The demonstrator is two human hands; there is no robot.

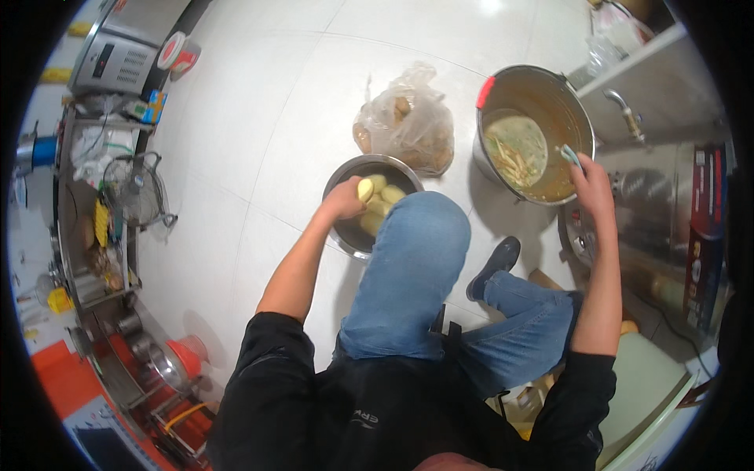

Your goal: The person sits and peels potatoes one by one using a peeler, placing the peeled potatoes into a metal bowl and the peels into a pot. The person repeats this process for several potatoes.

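My left hand (346, 199) is closed around a peeled potato (365, 189) over a steel bowl (337, 176), where several peeled potatoes (391, 194) lie, partly hidden by my knee. To the right, my right hand (590, 183) grips a light-blue-handled tool, perhaps a peeler (570, 155), above the right side of a large metal bucket (533, 73). Inside the bucket are pale peelings (513, 165) and cloudy, foamy liquid. A red piece wraps part of its rim. Between bowl and bucket, slightly farther off, a clear plastic bag (409, 126) of unpeeled potatoes rests on the floor.
Along the left stand a metal rack (94, 301) with a fan (138, 188), red baskets (187, 353) and a lidded tub (178, 54). At the right are a tap (624, 112), a steel cylindrical appliance (642, 197) and a pale green surface (642, 382). My shoe (496, 265) is below the bucket.
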